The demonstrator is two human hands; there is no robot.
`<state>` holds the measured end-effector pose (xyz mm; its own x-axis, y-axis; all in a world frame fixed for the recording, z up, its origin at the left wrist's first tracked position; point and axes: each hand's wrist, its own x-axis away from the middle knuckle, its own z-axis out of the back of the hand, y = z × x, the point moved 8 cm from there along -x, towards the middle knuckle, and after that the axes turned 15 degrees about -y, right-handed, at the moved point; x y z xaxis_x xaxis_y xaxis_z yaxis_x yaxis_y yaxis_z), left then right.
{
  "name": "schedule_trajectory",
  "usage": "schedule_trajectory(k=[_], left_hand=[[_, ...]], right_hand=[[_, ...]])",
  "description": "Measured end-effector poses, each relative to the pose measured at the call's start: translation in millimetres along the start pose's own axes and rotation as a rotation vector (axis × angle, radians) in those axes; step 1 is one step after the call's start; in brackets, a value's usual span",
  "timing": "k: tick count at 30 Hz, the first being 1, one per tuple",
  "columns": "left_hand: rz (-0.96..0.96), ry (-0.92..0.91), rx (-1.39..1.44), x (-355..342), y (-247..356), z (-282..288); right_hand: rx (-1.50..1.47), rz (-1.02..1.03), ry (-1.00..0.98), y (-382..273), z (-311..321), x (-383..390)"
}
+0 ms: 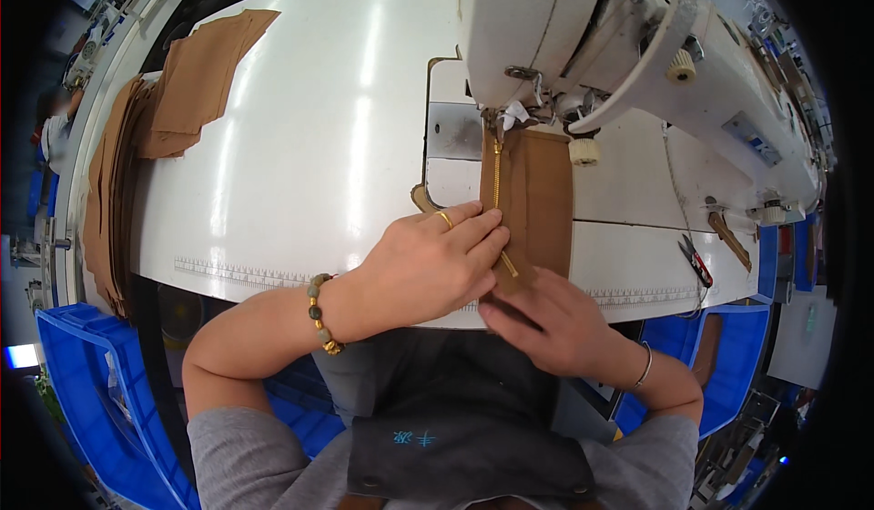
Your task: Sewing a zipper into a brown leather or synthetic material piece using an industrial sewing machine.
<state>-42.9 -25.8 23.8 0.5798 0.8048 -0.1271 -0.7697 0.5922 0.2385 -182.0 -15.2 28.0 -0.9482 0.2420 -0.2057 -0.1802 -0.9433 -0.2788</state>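
A brown fabric panel (548, 191) lies under the needle area of the white sewing machine (523, 18), with a gold-toothed zipper (497, 168) running along its left side toward me. My left hand (423, 260) rests on the zipper and its tape, fingers stretched out and lying flat. Nearer to me, my right hand (564, 328) is closed at the front end of the brown zipper tape, thumb below and fingers above. That hand is slightly blurred, and part of its grip is in shadow.
Stacks of cut brown fabric pieces (205, 77) lie at the far left of the white table (309, 127). Red-handled thread snips (696, 262) and a small brown strip (728, 241) are at the right. Blue bins (100, 392) stand below both table sides.
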Motion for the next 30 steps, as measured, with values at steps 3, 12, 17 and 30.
schedule_trajectory(k=[3,12,17,30], left_hand=[[-0.008,0.025,-0.092,7,10,3],[0.031,0.024,-0.249,16,31,-3],[0.048,0.030,-0.238,16,32,-2],[0.081,-0.028,-0.220,15,33,-6]], right_hand=[[0.083,0.146,-0.030,-19,-11,6],[0.206,0.187,0.040,-28,-15,12],[0.176,0.173,0.032,-27,-14,10],[-0.140,0.217,-0.016,-20,6,4]])
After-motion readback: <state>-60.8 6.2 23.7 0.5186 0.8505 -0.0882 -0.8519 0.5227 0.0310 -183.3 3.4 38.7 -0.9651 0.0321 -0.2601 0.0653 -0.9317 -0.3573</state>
